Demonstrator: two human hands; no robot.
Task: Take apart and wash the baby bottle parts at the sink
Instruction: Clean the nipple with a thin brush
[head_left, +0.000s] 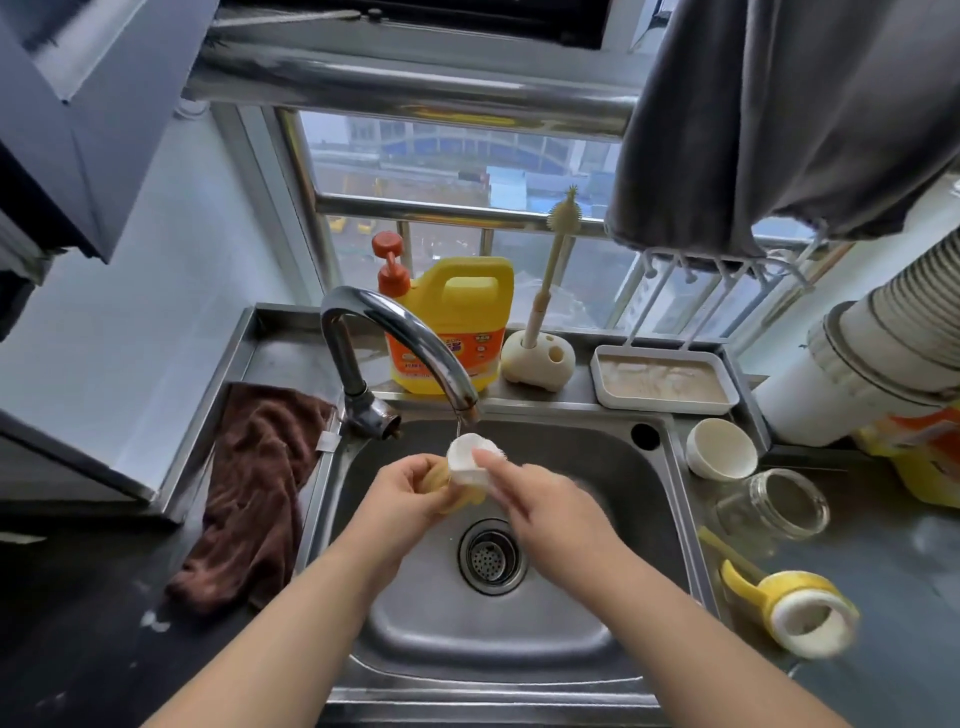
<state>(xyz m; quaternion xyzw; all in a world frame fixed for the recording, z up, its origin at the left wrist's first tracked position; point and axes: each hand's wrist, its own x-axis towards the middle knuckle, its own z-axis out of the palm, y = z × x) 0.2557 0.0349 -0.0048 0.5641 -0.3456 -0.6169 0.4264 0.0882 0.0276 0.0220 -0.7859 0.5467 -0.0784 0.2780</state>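
Over the steel sink (613, 467) I hold a yellowish baby bottle (470, 496) with a white rim under the faucet (405, 338), where a thin stream of water runs. My left hand (402, 491) grips the bottle's body from the left. My right hand (535, 496) pinches its white top edge from the right. On the counter to the right lie a yellow collar ring with handles (795, 608), a clear glass jar (779, 504) on its side and a white cap (719, 449).
A yellow detergent jug (457, 322) with a red pump and a bottle brush in its stand (540, 353) stand behind the sink. A white drying tray (665, 382) sits at back right. A brown towel (254, 493) drapes left of the sink. The drain strainer (491, 556) lies below my hands.
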